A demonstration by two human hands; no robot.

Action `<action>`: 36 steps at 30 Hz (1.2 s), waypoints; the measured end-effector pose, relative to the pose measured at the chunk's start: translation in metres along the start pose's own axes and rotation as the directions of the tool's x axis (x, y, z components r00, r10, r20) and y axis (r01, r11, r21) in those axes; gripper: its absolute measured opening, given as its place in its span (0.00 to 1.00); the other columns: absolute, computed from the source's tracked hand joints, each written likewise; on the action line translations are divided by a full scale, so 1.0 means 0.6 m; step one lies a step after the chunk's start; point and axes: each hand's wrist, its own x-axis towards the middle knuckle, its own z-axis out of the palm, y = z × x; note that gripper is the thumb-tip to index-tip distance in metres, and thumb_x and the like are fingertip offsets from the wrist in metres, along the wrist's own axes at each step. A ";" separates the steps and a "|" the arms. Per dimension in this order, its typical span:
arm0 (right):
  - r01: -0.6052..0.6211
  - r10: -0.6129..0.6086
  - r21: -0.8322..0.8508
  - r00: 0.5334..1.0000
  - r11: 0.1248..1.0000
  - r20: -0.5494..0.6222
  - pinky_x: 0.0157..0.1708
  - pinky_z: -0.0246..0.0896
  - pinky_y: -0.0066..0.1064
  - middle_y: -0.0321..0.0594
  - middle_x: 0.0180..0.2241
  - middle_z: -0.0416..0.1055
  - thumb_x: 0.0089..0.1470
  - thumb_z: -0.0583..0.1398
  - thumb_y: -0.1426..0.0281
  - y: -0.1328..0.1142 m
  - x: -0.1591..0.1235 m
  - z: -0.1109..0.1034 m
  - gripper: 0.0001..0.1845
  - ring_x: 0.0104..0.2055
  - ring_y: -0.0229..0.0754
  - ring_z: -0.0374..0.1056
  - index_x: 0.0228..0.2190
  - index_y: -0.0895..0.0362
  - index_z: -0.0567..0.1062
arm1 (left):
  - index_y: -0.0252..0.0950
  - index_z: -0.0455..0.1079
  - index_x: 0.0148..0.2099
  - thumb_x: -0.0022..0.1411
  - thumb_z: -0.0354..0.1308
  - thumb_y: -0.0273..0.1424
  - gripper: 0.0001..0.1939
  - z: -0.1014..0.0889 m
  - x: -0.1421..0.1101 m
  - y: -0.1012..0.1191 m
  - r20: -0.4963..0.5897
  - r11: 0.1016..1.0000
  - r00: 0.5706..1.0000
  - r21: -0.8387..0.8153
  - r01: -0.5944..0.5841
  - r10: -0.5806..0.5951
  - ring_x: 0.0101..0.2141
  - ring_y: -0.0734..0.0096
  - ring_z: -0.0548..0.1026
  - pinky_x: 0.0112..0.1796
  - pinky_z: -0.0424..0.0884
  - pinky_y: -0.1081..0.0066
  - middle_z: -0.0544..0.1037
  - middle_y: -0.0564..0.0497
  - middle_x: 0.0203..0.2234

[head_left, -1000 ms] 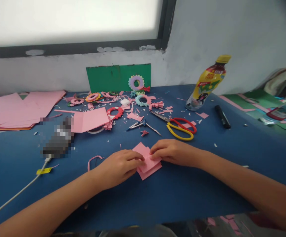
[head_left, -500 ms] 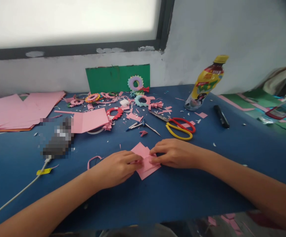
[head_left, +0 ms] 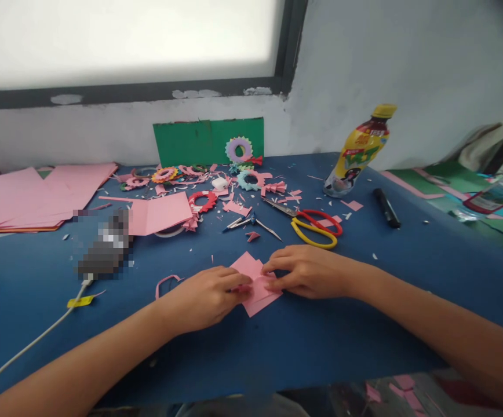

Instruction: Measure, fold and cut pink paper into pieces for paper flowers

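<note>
Two overlapping pink paper squares lie on the blue table, turned cornerwise, the upper one offset from the lower. My left hand has its fingers curled onto the left edge of the paper. From the right, my right hand pinches the paper's right side with thumb and forefinger. A fold or raised line seems to run between the fingertips, though they partly cover it. Beyond the right hand lie scissors with red and yellow handles. A compass rests spread open behind the paper.
Pink sheets are stacked at the far left. A folded pink paper lies behind a pixelated device with a white cable. Paper rings, a green board, a tilted bottle and a black marker stand farther back.
My right thumb and forefinger have spread slightly apart on the paper. The left hand has shifted only a little. The squares stay in place; the view has tilted slightly.
</note>
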 end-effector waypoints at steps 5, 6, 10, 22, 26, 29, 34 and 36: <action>-0.004 0.005 -0.022 0.999 1.000 0.040 0.44 0.58 0.35 0.38 0.46 0.71 0.57 0.50 0.77 -0.018 0.005 0.000 0.15 0.49 0.42 0.64 0.39 0.56 0.74 | 0.32 0.67 0.44 0.59 0.43 0.21 0.14 0.001 0.004 0.008 0.021 0.997 0.998 -0.058 0.057 -0.056 0.47 0.64 0.68 0.47 0.64 0.66 0.74 0.45 0.44; -0.025 0.026 -0.022 0.998 0.999 0.050 0.45 0.57 0.36 0.38 0.46 0.71 0.56 0.50 0.78 -0.023 0.006 -0.001 0.15 0.48 0.42 0.64 0.40 0.57 0.74 | 0.33 0.67 0.43 0.57 0.44 0.21 0.14 0.000 0.003 0.010 0.024 0.994 0.996 -0.079 0.082 -0.080 0.48 0.65 0.67 0.48 0.63 0.66 0.74 0.46 0.44; -0.194 0.187 0.034 0.973 0.981 0.138 0.51 0.51 0.45 0.38 0.47 0.70 0.54 0.52 0.77 -0.039 0.005 -0.015 0.17 0.52 0.47 0.63 0.42 0.54 0.73 | 0.35 0.65 0.48 0.51 0.47 0.21 0.21 -0.006 -0.001 0.021 0.057 0.971 0.979 -0.126 0.203 -0.197 0.52 0.64 0.64 0.56 0.52 0.58 0.73 0.46 0.46; -0.361 0.222 0.379 0.905 0.852 0.364 0.57 0.44 0.39 0.31 0.52 0.65 0.52 0.52 0.77 0.002 -0.014 -0.055 0.21 0.60 0.44 0.50 0.46 0.49 0.72 | 0.41 0.55 0.57 0.48 0.48 0.21 0.32 -0.033 -0.033 0.041 0.208 0.923 0.927 -0.167 0.347 -0.311 0.58 0.63 0.56 0.58 0.40 0.49 0.63 0.51 0.56; -0.403 0.335 0.383 0.913 0.831 0.235 0.51 0.51 0.37 0.38 0.42 0.74 0.54 0.55 0.69 -0.002 -0.007 -0.040 0.12 0.53 0.46 0.60 0.39 0.52 0.77 | 0.40 0.66 0.47 0.58 0.50 0.32 0.14 -0.032 -0.010 0.044 0.117 0.895 0.911 -0.177 0.410 -0.394 0.50 0.61 0.67 0.55 0.50 0.53 0.73 0.48 0.46; -0.368 0.377 0.366 0.925 0.855 0.049 0.45 0.57 0.36 0.43 0.37 0.74 0.47 0.62 0.62 -0.011 0.005 -0.016 0.14 0.43 0.45 0.67 0.36 0.57 0.77 | 0.36 0.70 0.38 0.58 0.52 0.42 0.15 -0.027 0.018 0.042 0.058 0.872 0.883 -0.138 0.469 -0.466 0.37 0.60 0.73 0.44 0.64 0.58 0.76 0.46 0.32; -0.323 0.362 0.363 0.931 0.874 -0.043 0.41 0.59 0.33 0.42 0.39 0.70 0.48 0.62 0.64 -0.015 0.018 0.010 0.11 0.40 0.42 0.66 0.34 0.57 0.76 | 0.37 0.70 0.42 0.54 0.57 0.35 0.13 -0.026 0.050 0.017 0.101 0.828 0.863 -0.243 0.505 -0.496 0.35 0.64 0.73 0.34 0.67 0.70 0.75 0.48 0.37; -0.331 0.382 0.413 0.923 0.848 -0.044 0.40 0.59 0.31 0.42 0.38 0.70 0.51 0.59 0.66 -0.012 0.021 0.010 0.10 0.39 0.40 0.66 0.35 0.57 0.76 | 0.37 0.71 0.40 0.54 0.56 0.35 0.11 -0.032 0.055 0.002 0.159 0.775 0.838 -0.323 0.543 -0.522 0.31 0.68 0.73 0.31 0.67 0.73 0.75 0.50 0.34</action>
